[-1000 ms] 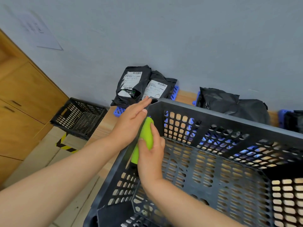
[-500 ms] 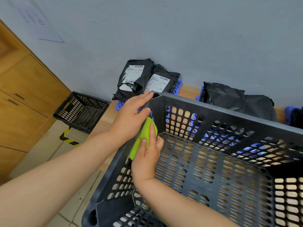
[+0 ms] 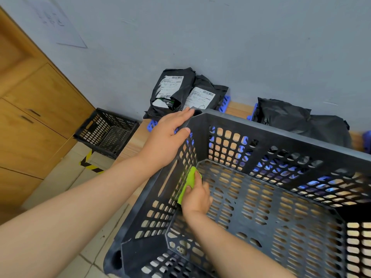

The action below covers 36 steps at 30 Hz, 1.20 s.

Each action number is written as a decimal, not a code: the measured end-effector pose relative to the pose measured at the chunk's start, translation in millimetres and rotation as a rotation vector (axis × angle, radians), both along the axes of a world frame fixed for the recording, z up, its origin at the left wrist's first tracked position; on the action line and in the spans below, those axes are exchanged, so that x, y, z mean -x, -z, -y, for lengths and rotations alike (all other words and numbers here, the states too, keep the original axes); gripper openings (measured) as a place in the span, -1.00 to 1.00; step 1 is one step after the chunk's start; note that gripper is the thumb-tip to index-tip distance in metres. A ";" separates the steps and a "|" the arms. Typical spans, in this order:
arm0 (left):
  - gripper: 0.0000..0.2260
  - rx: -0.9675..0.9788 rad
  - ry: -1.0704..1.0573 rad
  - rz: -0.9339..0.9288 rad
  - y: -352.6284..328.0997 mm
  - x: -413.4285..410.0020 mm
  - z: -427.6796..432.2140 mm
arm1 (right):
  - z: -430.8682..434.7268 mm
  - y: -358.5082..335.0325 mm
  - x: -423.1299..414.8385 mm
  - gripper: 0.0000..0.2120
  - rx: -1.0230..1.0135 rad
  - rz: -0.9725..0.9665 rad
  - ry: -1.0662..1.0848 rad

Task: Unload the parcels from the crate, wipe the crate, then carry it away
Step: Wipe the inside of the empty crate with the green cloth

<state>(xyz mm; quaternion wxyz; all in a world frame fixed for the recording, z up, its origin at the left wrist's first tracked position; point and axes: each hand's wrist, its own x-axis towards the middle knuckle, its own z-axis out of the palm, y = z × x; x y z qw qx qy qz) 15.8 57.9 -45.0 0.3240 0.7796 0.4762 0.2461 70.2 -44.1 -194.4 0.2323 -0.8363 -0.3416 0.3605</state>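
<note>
Crate point(image 3: 261, 197) fills lower right of frame: black plastic, walls and floor pierced with rows of rectangular slots, solid thick rim, a long handle slot in its left wall. Tilted toward the camera; no parcels inside. Wood surface shows through the floor slots.

Wall point(image 3: 220, 37), grey, spans the top; a paper sheet point(image 3: 60, 23) is stuck at upper left. Wooden cabinet point(image 3: 30, 117) down the left edge.

Parcels: dark bags point(image 3: 301, 121) at right, behind the crate's far rim; two black bags with white labels point(image 3: 180, 91) at centre, leaning on the wall, resting on blue plastic pieces.

Second crate point(image 3: 106, 131), smaller, black, at left on the floor beside yellow-black tape.

Left hand point(image 3: 166, 141), centre: fingers laid flat along the crate's left rim near the far corner, thumb hooked over the inner side, gripping the rim.

Right hand point(image 3: 197, 197) inside the crate: fingers curled around a green cloth point(image 3: 188, 183), pressing it against the left wall's inner face, near the floor.
</note>
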 end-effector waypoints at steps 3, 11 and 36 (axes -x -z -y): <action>-0.57 -0.002 0.011 -0.006 -1.7 0.1 0.8 | -1.2 0.4 -1.5 -0.44 -0.009 -0.084 0.001; -0.57 0.010 0.005 -0.005 -7.3 0.0 3.6 | 14.3 -48.5 1.4 -0.48 -0.292 -0.393 0.055; -0.52 0.071 0.141 -0.183 -4.0 18.1 24.8 | 39.0 -67.4 34.6 -0.43 -0.662 -0.294 -0.071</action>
